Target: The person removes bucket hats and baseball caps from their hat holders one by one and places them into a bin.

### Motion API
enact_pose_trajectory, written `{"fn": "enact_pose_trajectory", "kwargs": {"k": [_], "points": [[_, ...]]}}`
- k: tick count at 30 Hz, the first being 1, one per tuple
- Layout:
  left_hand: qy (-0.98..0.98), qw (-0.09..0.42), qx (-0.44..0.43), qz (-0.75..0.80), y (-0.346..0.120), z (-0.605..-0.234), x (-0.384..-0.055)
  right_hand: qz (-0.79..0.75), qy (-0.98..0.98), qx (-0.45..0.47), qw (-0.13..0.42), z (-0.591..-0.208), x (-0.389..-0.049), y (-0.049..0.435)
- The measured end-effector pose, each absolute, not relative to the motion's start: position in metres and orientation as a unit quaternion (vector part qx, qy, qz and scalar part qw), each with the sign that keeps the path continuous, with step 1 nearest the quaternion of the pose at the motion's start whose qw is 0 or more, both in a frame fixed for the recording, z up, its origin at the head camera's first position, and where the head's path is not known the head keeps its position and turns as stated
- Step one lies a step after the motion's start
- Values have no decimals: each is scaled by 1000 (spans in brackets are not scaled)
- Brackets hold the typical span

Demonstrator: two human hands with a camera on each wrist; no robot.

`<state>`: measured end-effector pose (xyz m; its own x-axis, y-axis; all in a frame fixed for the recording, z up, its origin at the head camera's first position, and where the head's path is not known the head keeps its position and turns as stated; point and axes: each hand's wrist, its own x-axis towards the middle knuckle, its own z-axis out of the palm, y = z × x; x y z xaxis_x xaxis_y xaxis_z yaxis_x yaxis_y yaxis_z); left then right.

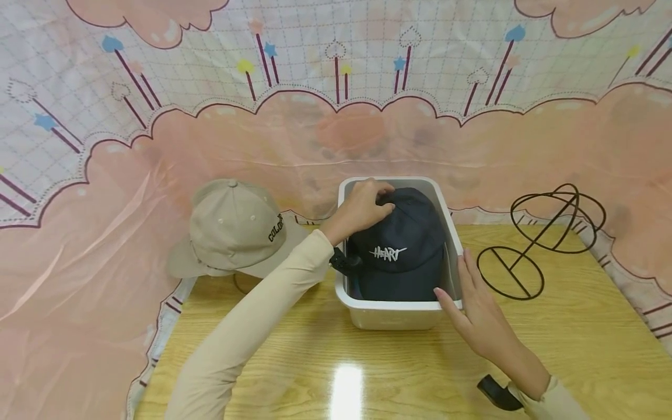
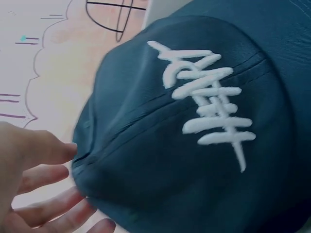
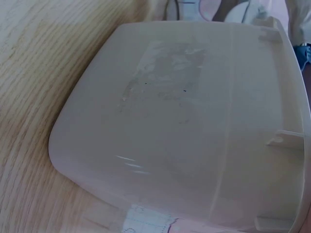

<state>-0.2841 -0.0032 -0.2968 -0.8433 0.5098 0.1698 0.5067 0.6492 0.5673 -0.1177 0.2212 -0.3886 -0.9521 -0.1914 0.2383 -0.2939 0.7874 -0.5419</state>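
A dark navy cap (image 1: 399, 233) with white raised "HEART" lettering lies in a white plastic bin (image 1: 396, 318), its brim toward the near wall. My left hand (image 1: 364, 204) reaches over the bin's far left side, fingers loosely bent and spread from the thumb. In the left wrist view, the thumb and fingertips (image 2: 68, 150) are right at the top of the cap's crown (image 2: 126, 121). My right hand (image 1: 480, 315) rests against the bin's near right corner with straight fingers along the rim. The right wrist view shows the bin's outer wall (image 3: 170, 116).
A beige cap (image 1: 236, 224) with dark lettering sits on a stand at the left. To the right, a black wire hat stand (image 1: 530, 245) lies on its side on the wooden table (image 1: 294, 361). A patterned cloth (image 1: 394, 134) hangs behind.
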Motion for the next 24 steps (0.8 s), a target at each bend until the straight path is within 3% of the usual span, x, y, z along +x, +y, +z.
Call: {"fn": "enact_pose_trajectory", "kwargs": {"k": [9, 24], "points": [[914, 11, 260, 311, -24, -277, -280, 302, -940, 132, 91, -387, -119, 222], [915, -33, 253, 312, -68, -255, -272, 298, -943, 127, 81, -387, -118, 222]]}}
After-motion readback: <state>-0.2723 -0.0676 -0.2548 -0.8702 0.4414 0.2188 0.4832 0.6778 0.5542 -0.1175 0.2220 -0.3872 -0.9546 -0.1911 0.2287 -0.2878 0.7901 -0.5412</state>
